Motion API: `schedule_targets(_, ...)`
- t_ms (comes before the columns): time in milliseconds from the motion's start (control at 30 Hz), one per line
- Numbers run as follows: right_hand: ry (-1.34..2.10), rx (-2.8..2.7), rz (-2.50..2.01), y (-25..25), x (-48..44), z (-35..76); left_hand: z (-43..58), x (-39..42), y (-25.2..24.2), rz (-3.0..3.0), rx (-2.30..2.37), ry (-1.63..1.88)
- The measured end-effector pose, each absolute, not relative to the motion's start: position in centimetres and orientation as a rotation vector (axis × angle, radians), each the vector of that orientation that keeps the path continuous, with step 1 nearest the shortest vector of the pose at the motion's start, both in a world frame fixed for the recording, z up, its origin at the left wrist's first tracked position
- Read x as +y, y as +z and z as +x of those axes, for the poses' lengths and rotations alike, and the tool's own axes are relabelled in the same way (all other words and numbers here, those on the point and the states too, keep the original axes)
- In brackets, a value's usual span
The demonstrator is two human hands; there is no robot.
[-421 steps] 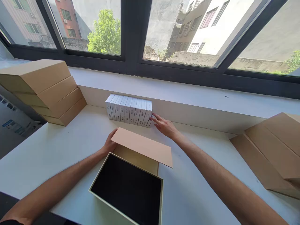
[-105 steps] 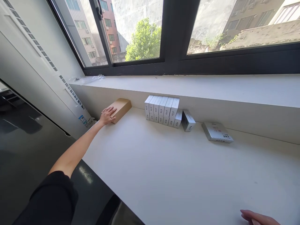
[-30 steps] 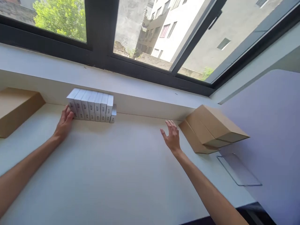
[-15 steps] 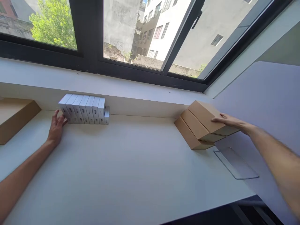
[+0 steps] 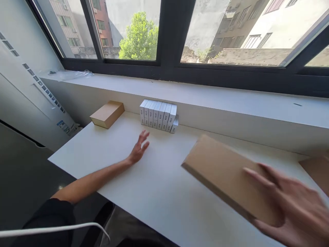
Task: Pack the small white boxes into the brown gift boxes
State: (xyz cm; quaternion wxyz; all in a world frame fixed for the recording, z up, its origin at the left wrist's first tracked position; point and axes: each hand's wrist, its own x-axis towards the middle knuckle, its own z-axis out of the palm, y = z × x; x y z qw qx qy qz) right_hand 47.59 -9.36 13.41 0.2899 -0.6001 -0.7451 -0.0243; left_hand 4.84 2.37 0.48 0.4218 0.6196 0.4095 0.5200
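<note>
My right hand (image 5: 288, 202), blurred by motion, grips a brown cardboard box (image 5: 226, 175) above the right part of the white table (image 5: 154, 178). My left hand (image 5: 138, 148) is empty with its fingers apart, just in front of the white small boxes (image 5: 158, 115). Those boxes stand upright in a two-high row against the wall below the sill, with a single lower one at the right end. Another brown box (image 5: 108, 114) lies on the table's far left.
Part of a brown box (image 5: 317, 171) shows at the right edge. Behind the table run a white window sill (image 5: 205, 96) and dark window frames. Clear plastic (image 5: 74, 74) lies on the sill's left. A white cable (image 5: 64, 227) crosses the lower left.
The view has swung left. My right hand has taken a brown box from the stack at the right and brought it over the table. My left hand has moved off the white boxes, towards me.
</note>
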Motion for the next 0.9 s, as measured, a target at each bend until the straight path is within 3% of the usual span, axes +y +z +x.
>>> schedule_targets(67,-0.038,-2.391,-1.342,10.4,-9.8,43.5,5.1,-1.5,0.3,1.591,0.937,1.033)
schedule_targets(167,0.089,-2.596,-1.159,7.9,-10.3,39.1,4.3,-6.1,0.1,1.548,0.959,0.942)
schedule_targets(333,0.302,-1.811,-1.547,7.1,-11.2,38.0,2.3,-8.8,0.9,1.315,1.086,1.01)
schedule_targets(433,0.731,-1.559,-1.759,6.9,-12.0,38.6,2.6,-9.2,2.3,1.27,1.065,0.927)
schedule_targets(533,1.114,-1.457,-1.739,7.1,-12.7,38.4,3.6,-9.6,3.8,1.249,1.038,0.862)
schedule_targets(700,1.446,-1.182,-1.65,8.6,-13.2,37.5,3.9,-10.2,6.2,1.215,1.023,0.751)
schedule_targets(800,1.561,-1.101,-1.627,9.2,-13.2,37.3,3.3,-10.3,7.6,1.15,0.95,0.673)
schedule_targets(900,1.468,-1.042,-1.648,9.8,-13.1,37.4,3.1,-10.6,8.0,1.1,0.894,0.649)
